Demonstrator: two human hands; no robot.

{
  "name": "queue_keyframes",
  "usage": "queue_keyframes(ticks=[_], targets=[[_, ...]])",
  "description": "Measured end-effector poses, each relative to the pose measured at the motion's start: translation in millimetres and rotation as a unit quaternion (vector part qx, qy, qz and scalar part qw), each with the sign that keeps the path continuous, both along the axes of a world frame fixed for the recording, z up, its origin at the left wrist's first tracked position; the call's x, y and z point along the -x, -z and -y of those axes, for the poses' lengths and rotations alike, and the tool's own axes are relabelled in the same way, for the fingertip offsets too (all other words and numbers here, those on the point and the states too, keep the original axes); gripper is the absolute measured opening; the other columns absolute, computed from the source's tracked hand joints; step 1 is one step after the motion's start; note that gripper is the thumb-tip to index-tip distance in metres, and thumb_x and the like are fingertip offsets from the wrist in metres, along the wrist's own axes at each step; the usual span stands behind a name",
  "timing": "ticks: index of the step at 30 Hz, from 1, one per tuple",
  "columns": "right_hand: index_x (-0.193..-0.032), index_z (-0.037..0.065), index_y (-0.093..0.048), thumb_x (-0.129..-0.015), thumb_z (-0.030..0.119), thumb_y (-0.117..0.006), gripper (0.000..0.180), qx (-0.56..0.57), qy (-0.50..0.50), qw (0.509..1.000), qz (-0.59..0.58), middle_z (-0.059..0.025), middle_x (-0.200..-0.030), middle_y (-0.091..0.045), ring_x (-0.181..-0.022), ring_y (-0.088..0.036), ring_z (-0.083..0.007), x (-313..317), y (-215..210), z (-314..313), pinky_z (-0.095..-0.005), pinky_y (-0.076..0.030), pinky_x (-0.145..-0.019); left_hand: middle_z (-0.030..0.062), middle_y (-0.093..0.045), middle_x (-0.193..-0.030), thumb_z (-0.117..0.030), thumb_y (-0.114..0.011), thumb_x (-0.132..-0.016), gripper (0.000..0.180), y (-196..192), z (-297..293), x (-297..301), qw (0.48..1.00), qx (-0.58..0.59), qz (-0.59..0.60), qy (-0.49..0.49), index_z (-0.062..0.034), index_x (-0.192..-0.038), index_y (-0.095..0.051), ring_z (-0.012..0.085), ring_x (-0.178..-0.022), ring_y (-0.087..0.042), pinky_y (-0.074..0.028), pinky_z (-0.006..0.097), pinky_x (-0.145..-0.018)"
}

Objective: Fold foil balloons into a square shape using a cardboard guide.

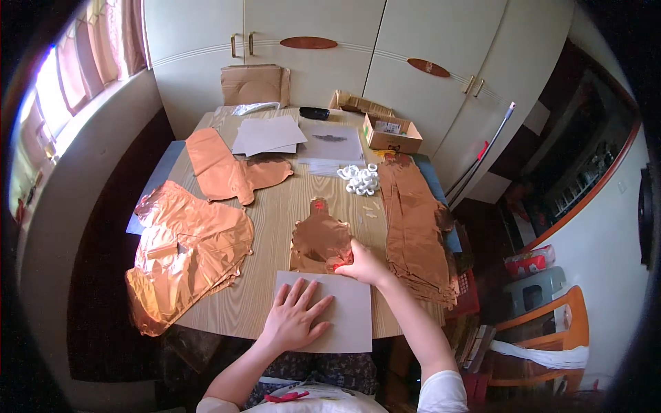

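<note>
My left hand (295, 320) lies flat with its fingers spread on a pale card sheet (350, 320) at the near edge of the table. My right hand (363, 265) pinches the near right corner of a folded, flat copper-coloured foil balloon (319, 237), just beyond the card. A red mark shows by those fingertips and another on the narrow tab at the balloon's far end. The foil's near edge meets the card's far edge; whether it runs underneath cannot be seen.
Flat foil balloons lie to the left (196, 248), far left (224, 165) and in a stack on the right (413, 227). Small white rings (359, 180), grey cards (270, 134), a clear plastic sheet (330, 143) and a cardboard box (394, 136) stand farther back. An orange chair (575, 323) is at right.
</note>
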State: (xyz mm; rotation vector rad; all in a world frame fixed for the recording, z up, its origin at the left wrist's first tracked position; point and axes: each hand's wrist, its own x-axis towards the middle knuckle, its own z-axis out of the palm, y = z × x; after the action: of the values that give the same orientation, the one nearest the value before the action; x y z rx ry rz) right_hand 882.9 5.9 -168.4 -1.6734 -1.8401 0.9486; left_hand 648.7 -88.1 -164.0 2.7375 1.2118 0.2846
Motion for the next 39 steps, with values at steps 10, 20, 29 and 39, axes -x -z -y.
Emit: queue_keyframes(ticks=[10,20,29,39], targets=[[-0.110,0.000,-0.055,-0.069,0.008,-0.077,0.047,-0.043,0.017,0.999,-0.012,-0.0165,-0.093,-0.067,-0.085,-0.066,-0.0294,7,5,2,-0.0395,-0.052,-0.077,0.0141,-0.038,-0.148,-0.053,-0.046,-0.091,0.056,2,3,-2,1.000,-0.013,0.006,0.003,-0.0296,-0.141,-0.045,0.0373,-0.138,-0.031,-0.022,0.057,-0.111],[-0.104,0.005,-0.067,-0.074,0.009,-0.075,0.031,-0.152,-0.076,0.984,-0.057,-0.0103,-0.096,-0.067,-0.084,-0.067,-0.0241,5,0,32,-0.0340,-0.053,-0.074,0.0144,-0.041,-0.145,-0.054,-0.046,-0.091,0.056,1,3,-1,1.000,-0.021,0.013,-0.001,-0.0277,-0.139,-0.047,0.0363,-0.136,-0.034,-0.021,0.056,-0.112],[-0.100,0.007,-0.070,-0.085,0.006,-0.058,0.020,-0.323,-0.149,0.930,0.092,-0.0064,-0.107,-0.068,-0.106,-0.064,-0.0232,4,10,66,-0.0331,-0.052,-0.087,0.0048,-0.059,-0.128,-0.047,-0.060,-0.079,0.056,19,-6,5,0.993,0.029,0.112,0.008,-0.0184,-0.127,-0.059,0.0249,-0.128,-0.047,-0.019,0.049,-0.114],[-0.100,0.004,-0.069,-0.084,0.010,-0.058,0.021,-0.303,-0.183,0.929,0.106,-0.0088,-0.108,-0.067,-0.105,-0.064,-0.0212,5,0,63,-0.0340,-0.053,-0.092,0.0033,-0.058,-0.130,-0.040,-0.060,-0.081,0.050,1,-11,3,0.989,0.100,0.107,-0.013,-0.0183,-0.126,-0.060,0.0237,-0.128,-0.046,-0.017,0.052,-0.114]])
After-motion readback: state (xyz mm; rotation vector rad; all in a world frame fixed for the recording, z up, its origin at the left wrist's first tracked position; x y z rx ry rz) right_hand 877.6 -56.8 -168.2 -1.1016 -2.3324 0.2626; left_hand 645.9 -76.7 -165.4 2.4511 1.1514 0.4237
